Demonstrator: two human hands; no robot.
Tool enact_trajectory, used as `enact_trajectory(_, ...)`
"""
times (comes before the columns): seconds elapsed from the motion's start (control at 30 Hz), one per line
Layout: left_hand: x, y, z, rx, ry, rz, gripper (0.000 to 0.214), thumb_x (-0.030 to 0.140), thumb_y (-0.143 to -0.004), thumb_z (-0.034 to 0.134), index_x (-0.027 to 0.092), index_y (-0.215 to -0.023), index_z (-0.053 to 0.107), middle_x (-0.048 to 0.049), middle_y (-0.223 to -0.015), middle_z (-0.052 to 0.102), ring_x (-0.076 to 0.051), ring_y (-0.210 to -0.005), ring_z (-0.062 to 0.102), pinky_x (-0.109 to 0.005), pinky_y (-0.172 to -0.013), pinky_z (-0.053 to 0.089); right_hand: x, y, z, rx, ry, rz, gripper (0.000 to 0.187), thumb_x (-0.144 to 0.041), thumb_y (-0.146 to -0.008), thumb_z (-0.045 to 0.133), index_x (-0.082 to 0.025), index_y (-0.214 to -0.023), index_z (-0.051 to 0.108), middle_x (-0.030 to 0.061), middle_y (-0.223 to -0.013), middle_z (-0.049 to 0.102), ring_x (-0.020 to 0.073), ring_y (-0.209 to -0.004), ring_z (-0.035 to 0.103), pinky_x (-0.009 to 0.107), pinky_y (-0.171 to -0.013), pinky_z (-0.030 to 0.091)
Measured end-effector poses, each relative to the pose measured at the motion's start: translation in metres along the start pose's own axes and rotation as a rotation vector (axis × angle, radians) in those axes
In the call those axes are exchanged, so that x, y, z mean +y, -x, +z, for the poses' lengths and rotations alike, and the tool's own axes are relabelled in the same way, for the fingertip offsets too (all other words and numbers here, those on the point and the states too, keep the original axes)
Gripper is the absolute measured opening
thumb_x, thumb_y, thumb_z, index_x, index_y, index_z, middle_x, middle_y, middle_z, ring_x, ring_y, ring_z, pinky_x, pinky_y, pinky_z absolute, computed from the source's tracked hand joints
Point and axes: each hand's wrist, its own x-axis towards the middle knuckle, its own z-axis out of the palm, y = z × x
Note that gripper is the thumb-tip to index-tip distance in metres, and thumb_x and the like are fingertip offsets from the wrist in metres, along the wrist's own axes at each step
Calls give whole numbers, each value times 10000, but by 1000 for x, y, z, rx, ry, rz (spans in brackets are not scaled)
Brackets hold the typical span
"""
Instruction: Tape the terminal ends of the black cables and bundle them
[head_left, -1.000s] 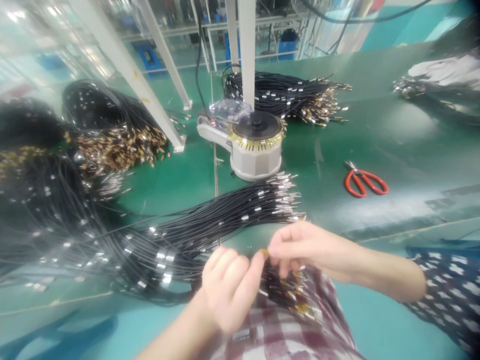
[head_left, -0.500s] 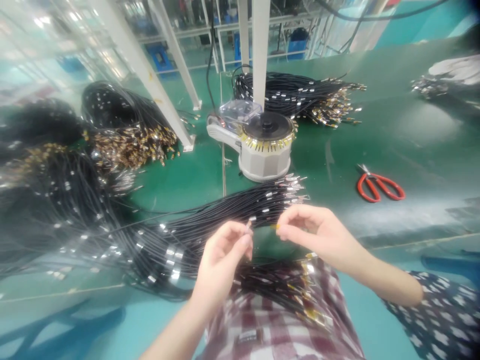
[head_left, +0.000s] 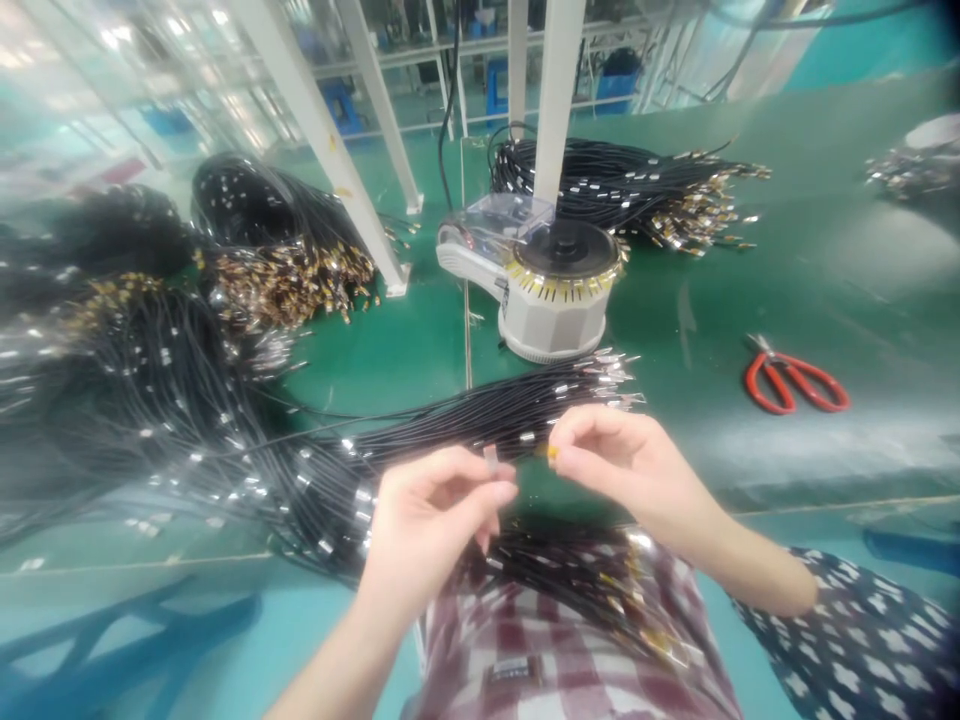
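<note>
My left hand (head_left: 431, 525) is pinched on a thin black cable whose small silver end piece (head_left: 491, 459) sticks up between thumb and forefinger. My right hand (head_left: 626, 465) is pinched on a tiny yellow piece (head_left: 553, 453) just to the right of that end, a small gap between them. Both hands hover above a bundle of black cables with metal tips (head_left: 480, 420) lying across the green table (head_left: 787, 270). More cables (head_left: 570, 585) rest on my plaid lap.
A white round tape dispenser (head_left: 551, 290) stands behind the bundle. Red-handled scissors (head_left: 795, 380) lie to the right. Piles of black cables with gold ends lie at the left (head_left: 277, 265) and at the back (head_left: 637, 190). White frame posts (head_left: 330, 150) rise from the table.
My hands rose from my lap and came apart, the left now holding the cable's silver end up, the right holding the yellow piece beside it. The view shifted slightly.
</note>
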Motion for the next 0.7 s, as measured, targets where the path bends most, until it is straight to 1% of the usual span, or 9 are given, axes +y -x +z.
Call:
enact_trajectory(0.07, -4, -1, 2, -19, 111, -121, 166, 222, -676, 821, 137, -654, 681, -42, -626, 701, -97, -362, 535, -203, -316, 432, 0, 0, 4, -14, 37, -17, 141, -290, -801, 697, -196, -722, 629, -4, -712, 637, 140, -694, 561, 276, -687, 442)
enact_trajectory(0.1, -6, -1, 3, -30, 155, -155, 173, 227, -680, 821, 134, -682, 675, -30, -594, 686, -94, -350, 528, -194, -305, 426, 1, -1, 6, -19, 61, -20, 125, -270, -794, 698, -197, -719, 630, -4, -708, 642, 143, -695, 564, 282, -695, 444)
enact_trajectory(0.17, -11, -1, 6, -31, 221, -172, 199, 221, -691, 817, 141, -812, 681, -1, -570, 668, -89, -348, 524, -182, -303, 430, 3, -3, 10, -26, 100, -11, 101, -234, -787, 689, -195, -715, 632, -4, -704, 650, 145, -697, 568, 290, -708, 447)
enact_trajectory(0.23, -13, -1, 8, -29, 251, -162, 305, 211, -696, 816, 153, -962, 677, 15, -579, 663, -88, -357, 530, -176, -307, 441, 5, -6, 13, -46, 124, 9, 93, -216, -788, 677, -190, -711, 631, -3, -706, 653, 144, -698, 569, 289, -711, 451)
enact_trajectory(0.3, -14, 0, 9, -36, 255, -148, 361, 208, -703, 812, 155, -1030, 670, 18, -590, 663, -89, -367, 540, -173, -312, 449, 7, -9, 15, -75, 134, 27, 99, -213, -790, 671, -186, -705, 627, -5, -698, 642, 140, -692, 562, 283, -707, 455)
enact_trajectory(0.57, -13, 2, 10, -32, 236, -140, 325, 195, -711, 804, 156, -1010, 682, 29, -569, 646, -96, -371, 552, -184, -318, 468, 6, -15, 16, -106, 130, 71, 148, -241, -780, 677, -185, -667, 599, -10, -661, 618, 137, -664, 553, 274, -667, 458)
enact_trajectory(0.7, -13, 2, 12, -24, 230, -123, 323, 193, -701, 809, 166, -996, 681, 41, -544, 635, -104, -369, 560, -192, -325, 478, 7, -16, 16, -98, 139, 77, 155, -252, -778, 679, -184, -661, 604, -9, -662, 631, 142, -671, 563, 286, -686, 460)
